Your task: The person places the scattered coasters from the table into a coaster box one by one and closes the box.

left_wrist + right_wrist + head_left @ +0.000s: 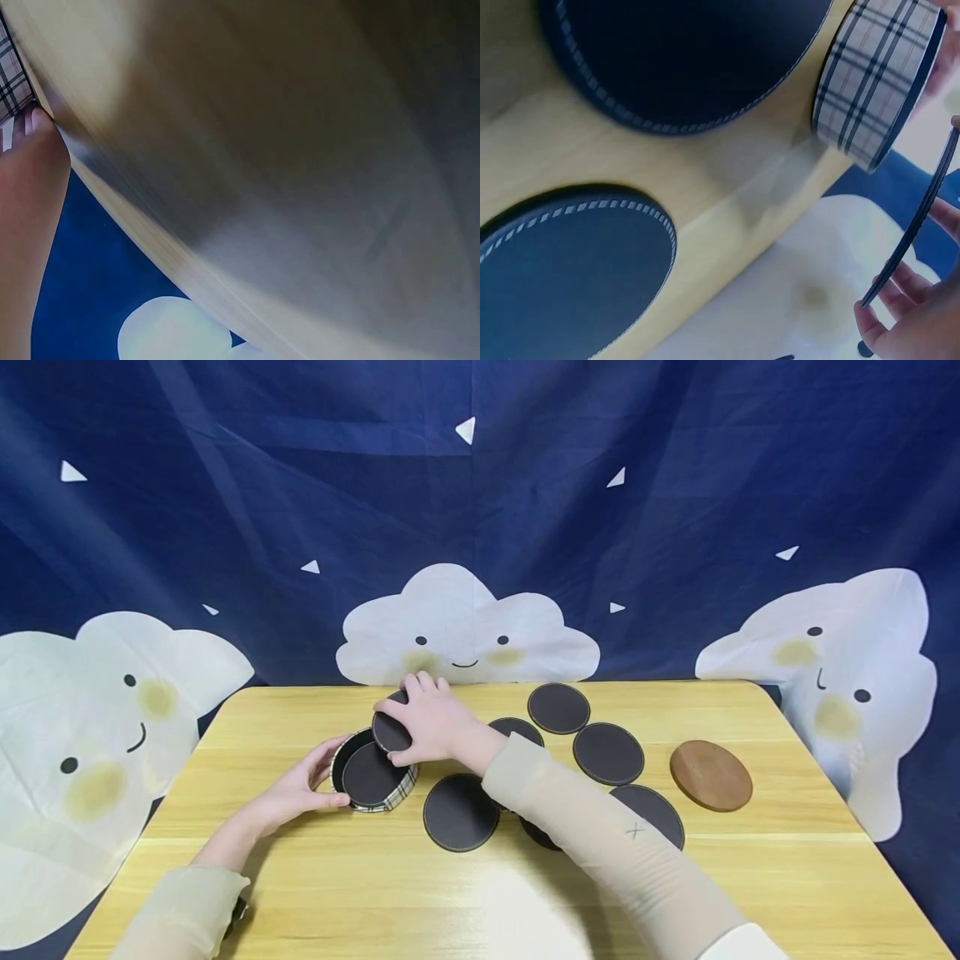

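Hovering near a plaid holder (402,790), a dark coaster (391,732) is being pinched by the right hand (437,723); the left hand (302,786) is gripping the holder's side. Other coasters (461,813) and a brown disc (711,775) are lying rightward on the table (360,881).

In the head view, the right sleeve (600,835) hides most of one dark coaster (538,837), leaving a seven o'clock edge, and covers the eight o'clock side of a stitched coaster (662,812). The right hand (437,720) masks the three o'clock side of its pinched coaster (387,729), which itself hides the one o'clock rim of the plaid coaster holder (402,792). A black object (237,917), at the left cuff's (187,889) four o'clock, shows too little to name. In the left wrist view, holder and left hand (302,785) leave the frame toward nine and ten o'clock; the dim blur centrally is probably bench (337,885). In the right wrist view, the top edge crops a large coaster (690,56) at twelve o'clock.
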Action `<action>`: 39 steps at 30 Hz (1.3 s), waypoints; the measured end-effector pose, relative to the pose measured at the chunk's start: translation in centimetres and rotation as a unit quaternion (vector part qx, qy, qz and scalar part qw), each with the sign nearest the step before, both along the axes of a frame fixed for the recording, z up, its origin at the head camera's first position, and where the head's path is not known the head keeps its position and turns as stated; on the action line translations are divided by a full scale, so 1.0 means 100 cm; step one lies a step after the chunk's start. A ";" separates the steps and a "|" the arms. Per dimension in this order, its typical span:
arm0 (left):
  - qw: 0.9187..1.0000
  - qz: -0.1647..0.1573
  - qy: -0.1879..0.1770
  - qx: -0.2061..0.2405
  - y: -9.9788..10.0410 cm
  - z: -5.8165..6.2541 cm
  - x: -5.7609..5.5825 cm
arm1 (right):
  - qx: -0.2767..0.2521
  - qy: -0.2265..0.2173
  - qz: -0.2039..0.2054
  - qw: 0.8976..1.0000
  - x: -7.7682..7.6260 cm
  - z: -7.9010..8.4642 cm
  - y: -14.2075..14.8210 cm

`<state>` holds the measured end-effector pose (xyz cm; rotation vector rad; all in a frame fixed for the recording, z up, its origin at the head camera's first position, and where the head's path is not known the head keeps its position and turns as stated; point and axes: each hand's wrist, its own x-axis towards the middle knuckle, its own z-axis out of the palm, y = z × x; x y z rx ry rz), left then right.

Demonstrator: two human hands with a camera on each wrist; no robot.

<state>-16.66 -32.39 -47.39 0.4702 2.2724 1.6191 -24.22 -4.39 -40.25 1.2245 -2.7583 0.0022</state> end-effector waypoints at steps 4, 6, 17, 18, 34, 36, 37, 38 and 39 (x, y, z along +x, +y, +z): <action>1.000 -0.001 -0.002 0.000 -0.001 -0.001 0.000 | 0.004 0.004 0.013 1.000 0.007 -0.001 -0.007; 1.000 -0.001 -0.003 0.000 -0.001 -0.001 0.000 | 0.005 0.003 0.020 1.000 0.011 -0.002 -0.010; 1.000 0.002 -0.012 -0.006 -0.001 0.001 0.000 | 0.000 0.000 0.042 0.999 0.024 -0.015 -0.028; 1.000 0.002 -0.014 -0.006 -0.001 0.001 0.000 | 0.000 -0.001 0.043 0.999 0.025 -0.016 -0.030; 1.000 -0.003 -0.022 -0.009 -0.002 0.002 0.000 | 0.008 -0.005 0.060 0.998 0.037 -0.018 -0.040; 1.000 -0.003 -0.021 -0.008 -0.002 0.002 0.000 | 0.007 -0.005 0.059 0.998 0.037 -0.019 -0.041; 1.000 -0.003 -0.021 -0.008 -0.002 0.001 0.000 | 0.005 -0.006 0.058 0.998 0.037 -0.020 -0.042; 1.000 -0.003 -0.021 -0.008 -0.003 0.001 0.000 | 0.003 -0.006 0.058 0.998 0.037 -0.021 -0.042; 1.000 -0.003 -0.021 -0.008 -0.003 0.001 0.000 | 0.001 -0.006 0.058 0.998 0.036 -0.022 -0.043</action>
